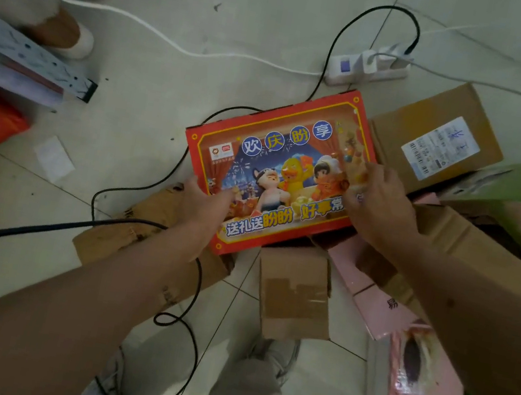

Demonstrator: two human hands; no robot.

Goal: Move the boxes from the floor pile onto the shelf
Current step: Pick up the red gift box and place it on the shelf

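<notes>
The red printed gift box (286,170) is located on top of the floor pile, its printed face turned upward and its long axis running from lower left to upper right across the view. It is gripped at its two opposite long sides: the left hand (205,205) is closed on the near left edge, and the right hand (378,200) is laid over the right edge with the fingers (365,176) spread on the printed face. The box thus lies between the hands, roughly equidistant from each. Plain cardboard boxes (296,294) and pink boxes (421,382) are located beneath and beside it. A black cable (135,189) is routed under the left end; snagging during the lift is judged possible. The shelf cannot be identified with certainty.
</notes>
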